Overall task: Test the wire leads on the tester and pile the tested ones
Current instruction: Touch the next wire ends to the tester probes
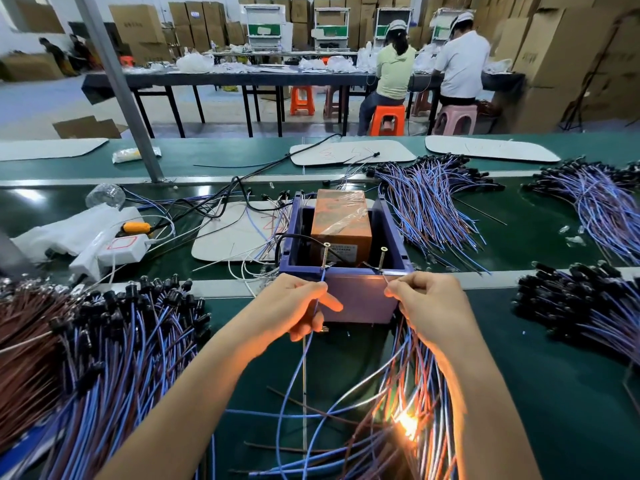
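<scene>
Just above the fingertips stand two screws in the front rim of the blue box (pixel 360 296), which looks to be the tester, with an orange block (pixel 341 223) sitting inside it. The left hand (pixel 298 306) pinches a blue wire (pixel 313 327) between thumb and first finger, with the other fingers curled under, and holds its tip at the foot of the left screw (pixel 325 255). The right hand (pixel 427 306) pinches a thin wire end (pixel 385 279) in its fingertips and holds it at the foot of the right screw (pixel 382 258). Down below the right wrist a little lamp (pixel 408 422) shines bright in a bundle of leads (pixel 408 375). I cannot tell if the right palm also grips that bundle. So I think the testing step is going on right now, and the light says this lead is good. The next move would be to lift both ends off the screws, put the lead on a pile of done ones, and pick a new lead. There is a big pile (pixel 114 341) out past the left fingers and a dark pile (pixel 571 306) out past the right fingers, but I cannot tell which one is for tested leads. The wires cross a lot, so pulling one out needs slow, careful fingers. Just beyond the fingertips, the label (pixel 343 249) on the orange block has tiny print that is too small to read. Far left of the left fingers, a white box (pixel 123 245) has a red line drawn on it but no words I can read. A white board (pixel 353 152) far beyond the fingers has red scribbles. The print on the cardboard boxes (pixel 561 46) at the back is blurry, and no brand shows.
</scene>
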`<act>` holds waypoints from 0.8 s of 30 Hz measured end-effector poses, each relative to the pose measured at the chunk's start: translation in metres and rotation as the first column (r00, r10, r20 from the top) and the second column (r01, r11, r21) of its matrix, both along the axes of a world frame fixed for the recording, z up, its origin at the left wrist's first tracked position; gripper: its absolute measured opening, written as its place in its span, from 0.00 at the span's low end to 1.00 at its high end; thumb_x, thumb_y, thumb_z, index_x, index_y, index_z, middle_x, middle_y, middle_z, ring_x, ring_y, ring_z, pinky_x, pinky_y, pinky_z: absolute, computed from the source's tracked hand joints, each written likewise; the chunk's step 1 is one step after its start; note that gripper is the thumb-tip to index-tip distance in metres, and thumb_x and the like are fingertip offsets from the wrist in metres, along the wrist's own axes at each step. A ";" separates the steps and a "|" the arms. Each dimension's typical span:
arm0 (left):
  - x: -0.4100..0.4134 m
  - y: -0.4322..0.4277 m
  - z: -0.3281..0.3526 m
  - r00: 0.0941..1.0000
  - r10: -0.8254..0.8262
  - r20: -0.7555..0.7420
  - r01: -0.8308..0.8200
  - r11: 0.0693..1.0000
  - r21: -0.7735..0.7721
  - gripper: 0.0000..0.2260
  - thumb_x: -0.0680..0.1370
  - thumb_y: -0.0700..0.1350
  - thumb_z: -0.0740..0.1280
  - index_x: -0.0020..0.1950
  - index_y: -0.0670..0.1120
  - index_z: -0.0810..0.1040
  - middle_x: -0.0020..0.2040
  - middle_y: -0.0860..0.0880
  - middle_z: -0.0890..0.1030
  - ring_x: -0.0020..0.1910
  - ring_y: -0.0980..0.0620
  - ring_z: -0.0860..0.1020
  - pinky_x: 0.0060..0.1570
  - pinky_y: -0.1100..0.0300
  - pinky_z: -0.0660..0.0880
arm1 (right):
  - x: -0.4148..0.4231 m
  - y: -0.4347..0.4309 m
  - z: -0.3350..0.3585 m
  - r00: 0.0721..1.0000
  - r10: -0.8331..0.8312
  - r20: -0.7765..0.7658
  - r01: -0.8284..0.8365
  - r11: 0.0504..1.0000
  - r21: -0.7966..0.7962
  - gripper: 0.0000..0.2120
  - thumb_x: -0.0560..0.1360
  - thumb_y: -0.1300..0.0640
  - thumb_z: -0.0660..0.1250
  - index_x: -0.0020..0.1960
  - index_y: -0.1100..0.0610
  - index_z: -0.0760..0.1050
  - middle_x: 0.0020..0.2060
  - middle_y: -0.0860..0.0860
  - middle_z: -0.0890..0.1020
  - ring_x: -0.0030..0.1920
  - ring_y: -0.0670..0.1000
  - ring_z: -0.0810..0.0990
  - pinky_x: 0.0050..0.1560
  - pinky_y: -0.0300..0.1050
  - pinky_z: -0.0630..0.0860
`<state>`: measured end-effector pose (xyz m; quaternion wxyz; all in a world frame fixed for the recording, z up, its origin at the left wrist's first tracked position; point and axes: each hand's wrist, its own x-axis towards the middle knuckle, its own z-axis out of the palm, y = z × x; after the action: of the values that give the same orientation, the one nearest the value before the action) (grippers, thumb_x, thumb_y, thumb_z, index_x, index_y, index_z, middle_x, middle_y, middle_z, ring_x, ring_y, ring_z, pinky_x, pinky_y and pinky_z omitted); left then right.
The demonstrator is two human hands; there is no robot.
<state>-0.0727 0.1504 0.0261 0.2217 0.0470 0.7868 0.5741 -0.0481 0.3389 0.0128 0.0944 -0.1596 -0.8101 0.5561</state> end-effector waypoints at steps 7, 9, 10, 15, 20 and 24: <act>-0.002 0.000 -0.002 1.000 0.025 -0.014 -0.025 1.000 0.005 0.17 0.83 0.45 0.56 0.46 0.39 0.82 0.24 0.48 0.76 0.19 0.56 0.68 0.19 0.67 0.64 | 0.001 -0.002 0.002 0.999 0.044 -0.020 -0.044 0.999 0.021 0.09 0.73 0.59 0.68 0.35 0.55 0.81 0.18 0.41 0.73 0.28 0.44 0.69 0.32 0.39 0.63; -0.002 0.001 -0.003 1.000 0.024 -0.018 -0.024 1.000 0.009 0.17 0.83 0.44 0.56 0.46 0.40 0.83 0.24 0.48 0.76 0.19 0.56 0.68 0.19 0.67 0.64 | 0.001 -0.002 0.003 0.999 0.040 -0.031 -0.040 0.999 0.017 0.09 0.74 0.59 0.68 0.35 0.55 0.80 0.18 0.42 0.73 0.28 0.45 0.69 0.32 0.40 0.63; -0.002 0.000 -0.003 1.000 0.015 -0.021 -0.015 1.000 0.011 0.17 0.83 0.45 0.57 0.46 0.40 0.83 0.24 0.48 0.76 0.19 0.55 0.68 0.19 0.67 0.64 | 0.002 -0.001 0.003 0.998 0.041 -0.039 -0.041 0.999 0.006 0.09 0.74 0.59 0.68 0.35 0.55 0.80 0.18 0.43 0.73 0.27 0.45 0.69 0.32 0.40 0.63; 0.004 -0.001 0.000 0.967 -0.254 0.006 0.251 0.959 0.129 0.18 0.74 0.57 0.68 0.51 0.44 0.84 0.26 0.49 0.74 0.22 0.55 0.68 0.21 0.68 0.64 | 0.016 -0.005 0.019 0.960 0.262 -0.101 -0.277 0.944 -0.179 0.07 0.77 0.60 0.66 0.41 0.57 0.81 0.23 0.51 0.78 0.21 0.44 0.70 0.24 0.33 0.66; 0.013 0.004 0.003 0.938 -0.343 -0.049 0.347 0.930 0.124 0.12 0.73 0.54 0.70 0.43 0.46 0.84 0.25 0.52 0.72 0.21 0.58 0.66 0.21 0.69 0.62 | 0.023 -0.004 0.028 0.916 0.388 -0.101 -0.400 0.899 -0.180 0.07 0.76 0.65 0.67 0.42 0.59 0.81 0.26 0.53 0.79 0.24 0.49 0.76 0.25 0.36 0.73; 0.008 -0.012 0.021 0.989 -0.137 -0.049 0.145 0.947 0.286 0.11 0.71 0.52 0.65 0.39 0.48 0.85 0.26 0.52 0.73 0.20 0.59 0.67 0.19 0.70 0.63 | 0.022 0.020 0.016 0.901 0.380 0.209 -0.404 0.911 0.085 0.07 0.76 0.55 0.69 0.43 0.57 0.77 0.24 0.52 0.79 0.22 0.49 0.75 0.21 0.37 0.69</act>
<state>-0.0649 0.1380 0.0472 0.2416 0.1431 0.6922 0.6649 -0.0256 0.3585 0.0290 -0.0864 -0.0388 -0.8644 0.4938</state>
